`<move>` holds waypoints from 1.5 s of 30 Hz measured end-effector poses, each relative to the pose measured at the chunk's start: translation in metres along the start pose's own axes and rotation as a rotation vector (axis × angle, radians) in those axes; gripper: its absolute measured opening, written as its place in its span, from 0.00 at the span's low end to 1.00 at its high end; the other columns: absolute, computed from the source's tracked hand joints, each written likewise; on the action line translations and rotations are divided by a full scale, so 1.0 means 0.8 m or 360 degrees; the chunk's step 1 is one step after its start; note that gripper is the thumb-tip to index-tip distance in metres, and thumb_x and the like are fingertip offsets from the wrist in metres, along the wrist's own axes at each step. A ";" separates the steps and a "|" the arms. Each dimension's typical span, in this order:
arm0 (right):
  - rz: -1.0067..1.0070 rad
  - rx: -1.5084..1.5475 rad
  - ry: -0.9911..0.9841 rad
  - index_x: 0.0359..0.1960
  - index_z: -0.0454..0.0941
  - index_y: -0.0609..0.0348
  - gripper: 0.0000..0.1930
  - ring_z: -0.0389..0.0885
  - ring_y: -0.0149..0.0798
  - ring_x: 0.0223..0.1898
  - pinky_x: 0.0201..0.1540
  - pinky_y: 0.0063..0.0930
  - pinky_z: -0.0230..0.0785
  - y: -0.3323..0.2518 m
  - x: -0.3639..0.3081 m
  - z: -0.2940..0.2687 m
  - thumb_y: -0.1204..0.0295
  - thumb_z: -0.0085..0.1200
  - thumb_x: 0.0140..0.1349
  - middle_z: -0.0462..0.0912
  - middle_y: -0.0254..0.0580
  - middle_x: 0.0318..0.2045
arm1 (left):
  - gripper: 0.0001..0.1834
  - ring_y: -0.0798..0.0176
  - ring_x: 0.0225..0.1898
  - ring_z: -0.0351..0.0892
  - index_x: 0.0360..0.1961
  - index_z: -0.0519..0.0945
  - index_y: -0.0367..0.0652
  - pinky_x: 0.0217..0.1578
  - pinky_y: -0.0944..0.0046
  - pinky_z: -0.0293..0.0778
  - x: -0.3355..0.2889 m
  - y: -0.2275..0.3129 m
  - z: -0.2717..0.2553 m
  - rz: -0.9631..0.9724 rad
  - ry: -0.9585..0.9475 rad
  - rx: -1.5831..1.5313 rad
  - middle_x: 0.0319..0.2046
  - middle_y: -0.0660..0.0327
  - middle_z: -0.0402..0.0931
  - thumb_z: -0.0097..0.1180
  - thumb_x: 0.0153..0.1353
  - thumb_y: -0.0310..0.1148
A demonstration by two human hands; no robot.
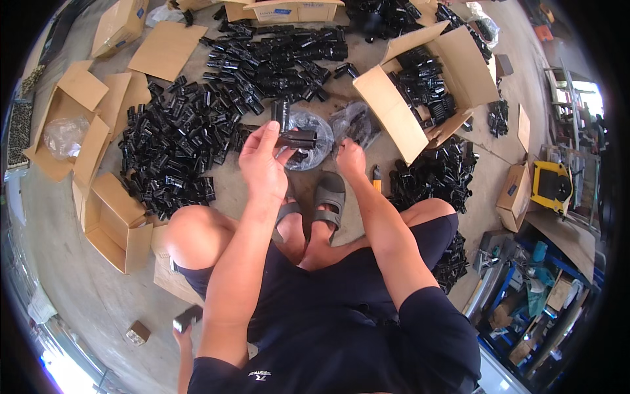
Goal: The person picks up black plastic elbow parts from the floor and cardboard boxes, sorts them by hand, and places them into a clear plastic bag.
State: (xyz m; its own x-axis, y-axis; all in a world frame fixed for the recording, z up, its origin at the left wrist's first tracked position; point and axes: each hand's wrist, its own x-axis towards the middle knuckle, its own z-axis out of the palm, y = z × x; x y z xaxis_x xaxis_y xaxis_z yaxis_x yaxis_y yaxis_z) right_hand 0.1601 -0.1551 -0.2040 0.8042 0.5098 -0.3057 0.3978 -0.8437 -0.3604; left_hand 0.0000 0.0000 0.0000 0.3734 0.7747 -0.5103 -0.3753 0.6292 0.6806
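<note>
My left hand (264,161) is raised above my feet, fingers closed round a glossy black tubular part (299,139). One tube of it points away from me and another points right; whether this is one piece or two, I cannot tell. Just beyond and below it lies a clear plastic bag (308,157) with dark pieces in it. My right hand (352,157) is closed beside a second clear plastic bag (357,121) that has black parts inside. What its fingers grip, if anything, is hidden. A yellow-handled tool (377,177) lies on the floor right of that hand.
Heaps of black tubular parts (177,141) spread left, ahead and right. An open carton (387,111) of such parts stands at front right. Empty-looking cartons (108,230) sit at left. At lower left, another person's hand (184,338) holds a dark flat object. Shelving (525,282) stands at right.
</note>
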 end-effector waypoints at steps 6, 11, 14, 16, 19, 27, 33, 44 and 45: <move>-0.0432 0.0660 0.0555 0.36 0.84 0.63 0.08 0.86 0.56 0.37 0.42 0.43 0.78 -0.061 0.013 -0.085 0.71 0.57 0.61 0.86 0.54 0.34 | 0.09 0.63 0.34 0.87 0.42 0.81 0.42 0.31 0.67 0.82 -0.008 0.002 0.016 -0.0057 -0.0182 -0.0128 0.35 0.60 0.85 0.65 0.65 0.32; -0.0359 0.1554 0.0051 0.40 0.82 0.65 0.08 0.82 0.29 0.29 0.33 0.26 0.75 -0.151 -0.029 -0.217 0.73 0.59 0.64 0.85 0.39 0.28 | 0.08 0.64 0.34 0.87 0.43 0.80 0.42 0.30 0.67 0.81 -0.027 0.012 0.024 -0.0042 -0.0285 -0.0167 0.35 0.60 0.84 0.64 0.66 0.32; -0.0367 0.1793 -0.0128 0.42 0.82 0.66 0.07 0.76 0.23 0.26 0.29 0.21 0.70 -0.169 -0.085 -0.276 0.75 0.59 0.66 0.82 0.32 0.27 | 0.08 0.68 0.37 0.82 0.43 0.81 0.43 0.33 0.65 0.77 -0.043 0.008 0.018 -0.0039 -0.0201 0.0002 0.36 0.65 0.82 0.64 0.65 0.32; -0.0403 0.1893 -0.0266 0.43 0.83 0.65 0.08 0.73 0.21 0.26 0.28 0.19 0.67 -0.169 -0.108 -0.289 0.75 0.61 0.66 0.82 0.30 0.29 | 0.09 0.68 0.38 0.82 0.44 0.81 0.43 0.33 0.65 0.77 -0.055 0.007 0.013 0.0006 -0.0208 0.0046 0.38 0.65 0.82 0.64 0.66 0.32; -0.0367 0.1901 -0.0209 0.45 0.84 0.66 0.08 0.75 0.22 0.28 0.30 0.19 0.69 -0.163 -0.126 -0.304 0.79 0.59 0.66 0.84 0.33 0.31 | 0.09 0.66 0.36 0.84 0.44 0.80 0.39 0.33 0.65 0.80 -0.078 0.001 0.019 -0.0002 -0.0229 0.0041 0.38 0.62 0.82 0.62 0.67 0.30; -0.0473 0.2007 -0.0228 0.44 0.82 0.67 0.08 0.79 0.23 0.32 0.35 0.19 0.72 -0.162 -0.121 -0.265 0.77 0.61 0.65 0.86 0.34 0.34 | 0.08 0.67 0.34 0.82 0.43 0.81 0.40 0.32 0.65 0.81 -0.073 0.001 0.016 0.0159 -0.0260 0.0079 0.36 0.62 0.83 0.64 0.66 0.31; -0.0419 0.1868 -0.0171 0.42 0.85 0.67 0.07 0.79 0.24 0.35 0.40 0.23 0.75 -0.176 -0.126 -0.260 0.77 0.61 0.64 0.85 0.33 0.33 | 0.14 0.66 0.41 0.80 0.47 0.82 0.40 0.36 0.62 0.79 -0.056 -0.009 -0.003 0.0196 -0.0216 0.0177 0.41 0.62 0.81 0.66 0.63 0.34; -0.0223 0.2010 -0.0438 0.39 0.84 0.69 0.08 0.82 0.27 0.33 0.38 0.22 0.74 -0.167 -0.127 -0.248 0.77 0.65 0.61 0.86 0.39 0.33 | 0.11 0.70 0.37 0.82 0.47 0.82 0.38 0.37 0.66 0.82 -0.073 -0.010 0.013 0.0181 -0.0292 0.0137 0.40 0.63 0.83 0.64 0.65 0.29; -0.0157 0.2054 -0.0465 0.38 0.84 0.68 0.07 0.82 0.27 0.33 0.38 0.22 0.74 -0.168 -0.127 -0.246 0.77 0.65 0.61 0.86 0.39 0.32 | 0.11 0.70 0.38 0.82 0.47 0.82 0.37 0.37 0.66 0.82 -0.074 -0.012 0.014 0.0200 -0.0295 0.0159 0.40 0.62 0.83 0.64 0.65 0.29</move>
State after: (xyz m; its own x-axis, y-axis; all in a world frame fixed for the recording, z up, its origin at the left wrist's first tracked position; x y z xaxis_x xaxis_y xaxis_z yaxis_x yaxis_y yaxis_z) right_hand 0.1120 -0.1267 0.0491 0.6078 0.7135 -0.3484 -0.3840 -0.1200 -0.9155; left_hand -0.0088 -0.0527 0.0299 0.4819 0.8159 -0.3195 -0.3460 0.5122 0.7861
